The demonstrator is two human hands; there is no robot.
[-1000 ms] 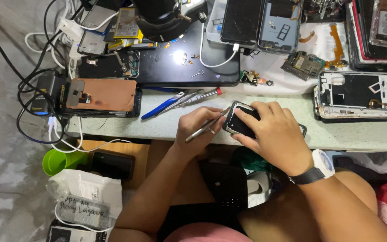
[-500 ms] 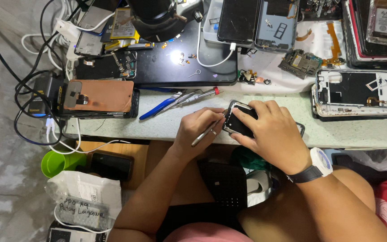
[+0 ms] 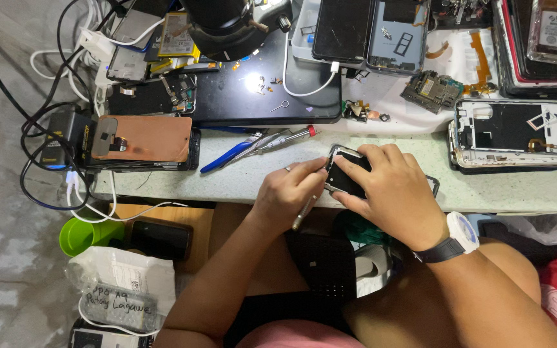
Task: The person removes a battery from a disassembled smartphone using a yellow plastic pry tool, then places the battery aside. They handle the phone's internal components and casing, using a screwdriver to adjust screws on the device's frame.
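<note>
My right hand (image 3: 391,193) covers and grips a small dark phone body (image 3: 344,173) with a metal rim, resting on the pale green table edge (image 3: 498,193). My left hand (image 3: 288,196) holds a thin silver tool (image 3: 304,212) in its fingers, handle pointing down toward my lap, fingertips touching the phone's left edge. A ring shows on one left finger. A white watch with a black strap (image 3: 460,235) is on my right wrist.
A copper-backed phone (image 3: 143,138) lies left. Blue-handled tweezers and a red-tipped screwdriver (image 3: 259,143) lie behind my hands. An opened phone frame (image 3: 517,134) sits right, a circuit board (image 3: 432,90) behind it. A dark mat (image 3: 259,96), cables (image 3: 46,129), a green cup (image 3: 85,235).
My left hand has swung the silver tool from pointing sideways to hanging downward, and its fingers have closed in on the phone's left edge. My right hand has stayed on the phone.
</note>
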